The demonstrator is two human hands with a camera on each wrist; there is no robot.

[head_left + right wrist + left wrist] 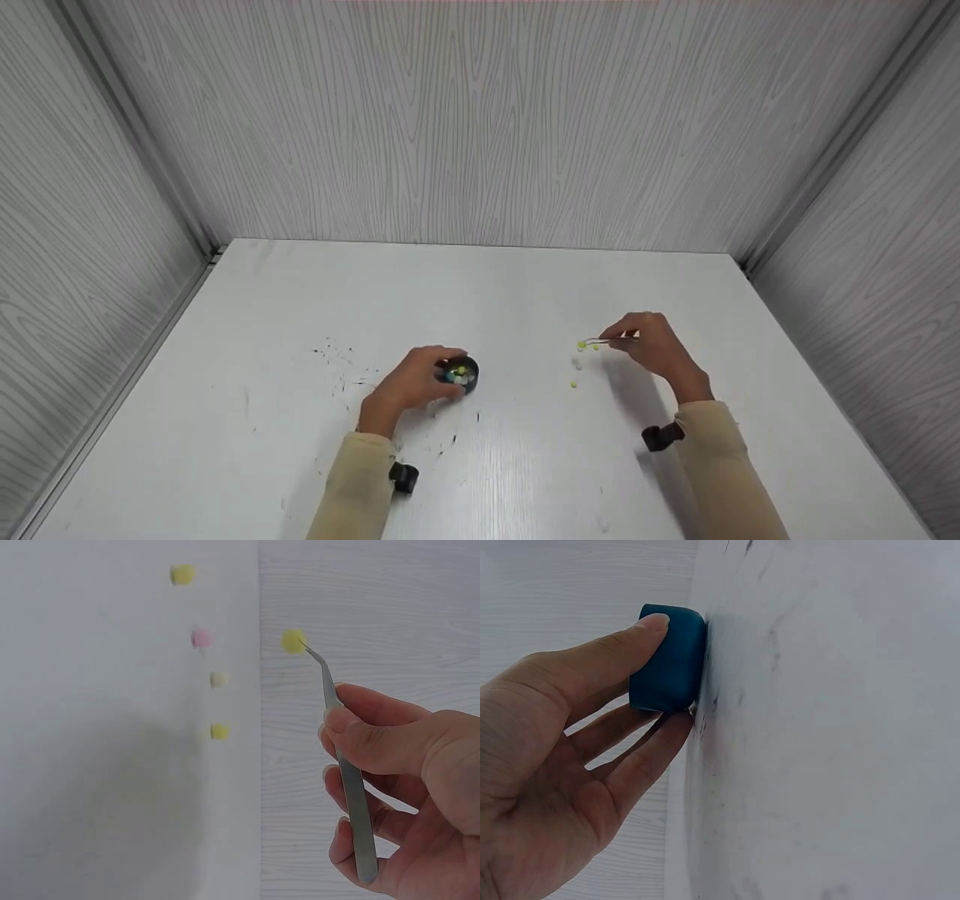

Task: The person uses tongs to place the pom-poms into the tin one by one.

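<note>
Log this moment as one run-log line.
left hand: grips small dark container of beads | right hand: pinches tweezers, tips holding yellow bead | loose beads on white table

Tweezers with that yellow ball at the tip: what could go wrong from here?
1. The yellow ball sits only at the very tip of the tweezers, so it may slip free on the way to the cup.
2. The right hand works close to the loose balls on the table; a brush could scatter them.
3. The left hand grips the cup only from one side, so a nudge might tip it.
</note>
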